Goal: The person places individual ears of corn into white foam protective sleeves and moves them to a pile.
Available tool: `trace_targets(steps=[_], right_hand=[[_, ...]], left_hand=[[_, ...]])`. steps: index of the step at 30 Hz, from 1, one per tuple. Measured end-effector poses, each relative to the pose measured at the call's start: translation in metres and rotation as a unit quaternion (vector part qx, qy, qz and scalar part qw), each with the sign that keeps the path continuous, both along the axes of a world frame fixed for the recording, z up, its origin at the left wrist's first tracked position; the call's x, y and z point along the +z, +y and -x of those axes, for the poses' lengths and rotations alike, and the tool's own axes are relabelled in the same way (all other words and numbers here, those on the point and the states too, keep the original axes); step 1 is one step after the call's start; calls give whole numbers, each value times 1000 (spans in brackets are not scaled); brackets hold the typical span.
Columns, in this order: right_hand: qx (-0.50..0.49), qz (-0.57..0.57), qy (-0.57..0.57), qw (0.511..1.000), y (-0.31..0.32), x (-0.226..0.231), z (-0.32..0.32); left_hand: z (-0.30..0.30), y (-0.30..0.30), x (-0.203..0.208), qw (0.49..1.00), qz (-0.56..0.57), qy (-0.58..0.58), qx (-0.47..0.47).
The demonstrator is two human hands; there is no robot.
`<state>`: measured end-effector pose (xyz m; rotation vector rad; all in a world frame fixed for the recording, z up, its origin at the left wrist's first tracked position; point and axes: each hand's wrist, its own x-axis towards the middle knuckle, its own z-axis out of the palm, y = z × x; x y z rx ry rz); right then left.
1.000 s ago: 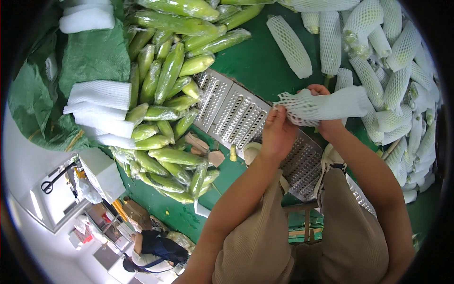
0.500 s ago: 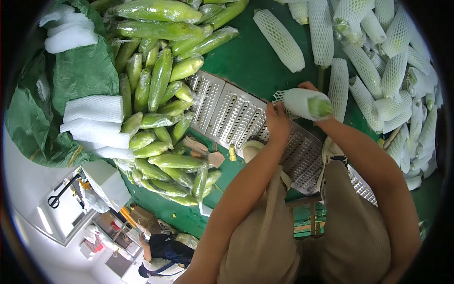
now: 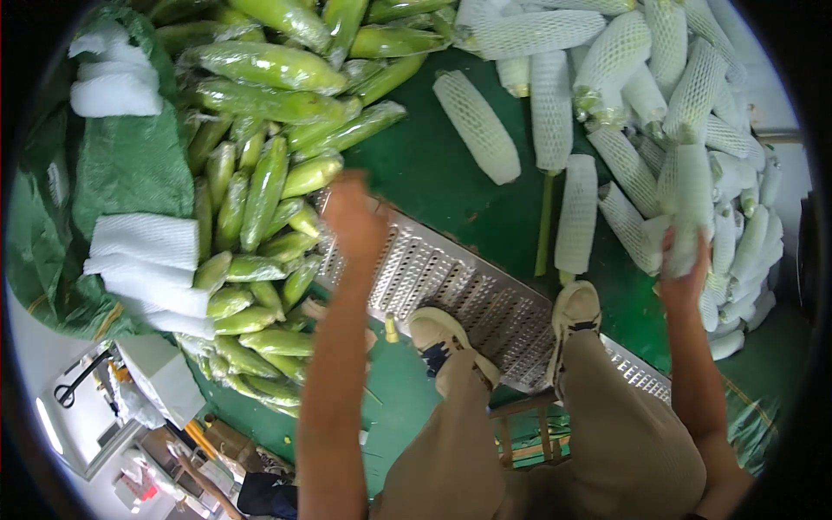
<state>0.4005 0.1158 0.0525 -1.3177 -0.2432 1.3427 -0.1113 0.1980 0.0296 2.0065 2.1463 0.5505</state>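
Foam sleeves (image 3: 143, 260) lie in white stacks on a green sack (image 3: 130, 178) at left; just right of them spreads a heap of film-wrapped green cobs (image 3: 260, 195). The left hand (image 3: 357, 221) is at that heap's right edge, over a perforated metal strip (image 3: 451, 282), too blurred to tell whether its fingers are open or closed. Farther right, on the right side, the right hand (image 3: 685, 279) grips the near end of a foam-netted cob (image 3: 692, 186) in its fingers, beside a pile of netted cobs (image 3: 620, 169).
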Motion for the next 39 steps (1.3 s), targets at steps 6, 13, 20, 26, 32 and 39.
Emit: trace_targets(steps=[6,13,20,26,32,39], right_hand=[[-17,69,-63,996,21,24,-35],[30,81,131,988,48,12,21],[182,32,172,968,41,4,49],[-139,-143,151,968,56,69,-85],[68,-149,-534,829,156,58,12],[324,-206,-578,720,322,34,214]], left_hand=[[95,20,19,971,-56,193,129],[94,34,22,935,13,334,122],[116,39,41,955,-30,294,-5],[13,-19,44,987,-91,-119,-63],[-75,-74,20,858,-66,-508,-42],[-105,-79,50,893,-68,-417,-156]])
